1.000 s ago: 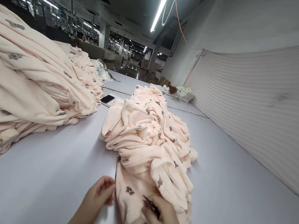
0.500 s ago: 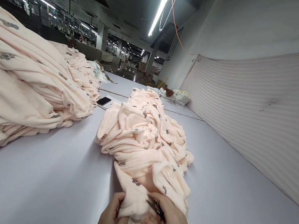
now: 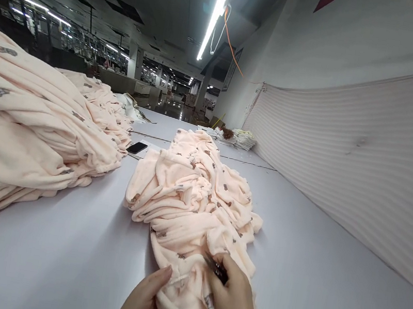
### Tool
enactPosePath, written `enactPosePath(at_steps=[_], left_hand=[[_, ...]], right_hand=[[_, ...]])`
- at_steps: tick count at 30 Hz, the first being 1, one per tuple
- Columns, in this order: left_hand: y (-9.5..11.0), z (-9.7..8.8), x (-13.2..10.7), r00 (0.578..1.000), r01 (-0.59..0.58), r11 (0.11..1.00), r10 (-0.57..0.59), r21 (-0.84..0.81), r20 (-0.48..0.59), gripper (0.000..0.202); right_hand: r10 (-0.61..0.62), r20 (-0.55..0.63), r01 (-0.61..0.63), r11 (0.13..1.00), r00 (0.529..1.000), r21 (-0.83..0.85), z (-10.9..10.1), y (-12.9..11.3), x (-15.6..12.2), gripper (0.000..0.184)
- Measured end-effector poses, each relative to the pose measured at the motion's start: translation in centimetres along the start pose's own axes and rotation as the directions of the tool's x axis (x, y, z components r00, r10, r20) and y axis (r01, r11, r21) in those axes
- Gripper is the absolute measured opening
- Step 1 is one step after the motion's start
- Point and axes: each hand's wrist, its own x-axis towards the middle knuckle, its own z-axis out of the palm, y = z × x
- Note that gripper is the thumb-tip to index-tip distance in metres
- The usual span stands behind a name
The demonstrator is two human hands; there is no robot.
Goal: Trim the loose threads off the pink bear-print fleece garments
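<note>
A bunched, pale pink plush fabric piece (image 3: 192, 215) with small printed animal figures lies in front of me, its near end between my hands. My left hand (image 3: 147, 294) is at the left edge of that end, thumb on top and the other fingers underneath, gripping the cloth. In my right hand (image 3: 233, 294) are small dark thread snips (image 3: 216, 269), their blades pointing up and left over the fabric. My right fingertips are partly hidden behind the hand and against the cloth.
A large heap of the same pink fabric (image 3: 29, 132) covers the table's left side. Beyond the middle lie a black phone (image 3: 137, 148) and stacked white pieces (image 3: 243, 139). A striped cloth sheet (image 3: 347, 156) hangs along the right wall. The white tabletop (image 3: 312, 255) runs under everything.
The near end of the fabric has been turned and opened out between my hands. My right hand with the snips has moved slightly up. The view has shifted a little.
</note>
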Motion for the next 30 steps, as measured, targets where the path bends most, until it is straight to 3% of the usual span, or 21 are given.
enactPosePath(at_steps=[5, 12, 14, 17, 20, 23, 26, 28, 30], left_hand=[[0.2, 0.9, -0.2, 0.997, 0.056, 0.991, -0.048, -0.124, 0.068, 0.039], [0.4, 1.0, -0.6, 0.994, 0.085, 0.982, -0.072, -0.17, 0.08, 0.037], [0.5, 1.0, -0.4, 0.99, 0.097, 0.975, -0.074, -0.198, 0.122, 0.037], [0.5, 1.4, -0.1, 0.981, 0.094, 0.966, -0.047, -0.242, 0.191, 0.035], [0.5, 2.0, 0.1, 0.981, 0.074, 0.966, -0.025, -0.25, 0.194, 0.033], [0.4, 2.0, 0.2, 0.99, 0.057, 0.981, -0.031, -0.185, 0.141, 0.036], [0.5, 1.4, 0.5, 0.997, 0.061, 0.993, -0.055, -0.098, 0.061, 0.043], [0.5, 0.8, 0.8, 0.996, 0.091, 0.992, -0.089, -0.082, 0.029, 0.044], [0.6, 0.5, 1.1, 0.992, 0.126, 0.986, -0.123, -0.106, 0.036, 0.043]], right_hand=[[-0.164, 0.115, 0.149, 0.98, 0.98, 0.129, -0.8, -0.8, -1.6, 0.025], [-0.121, 0.122, 0.098, 0.979, 0.985, 0.181, 0.2, -0.7, -1.0, 0.019], [-0.173, 0.112, 0.159, 0.979, 0.979, 0.128, 0.1, -0.6, -1.1, 0.019], [-0.341, 0.085, 0.345, 0.938, 0.936, -0.038, 0.1, -0.6, -1.7, 0.025], [-0.433, 0.043, 0.434, 0.886, 0.9, -0.165, 0.5, -0.8, -2.0, 0.027], [-0.353, 0.014, 0.352, 0.928, 0.935, -0.123, 0.8, -0.8, -1.5, 0.023], [-0.144, 0.051, 0.139, 0.985, 0.988, 0.1, 0.6, -0.4, -0.7, 0.019], [-0.071, 0.11, 0.04, 0.966, 0.991, 0.257, 0.3, -0.1, -0.5, 0.017], [-0.086, 0.131, 0.036, 0.939, 0.988, 0.342, 0.4, 0.1, -0.6, 0.024]])
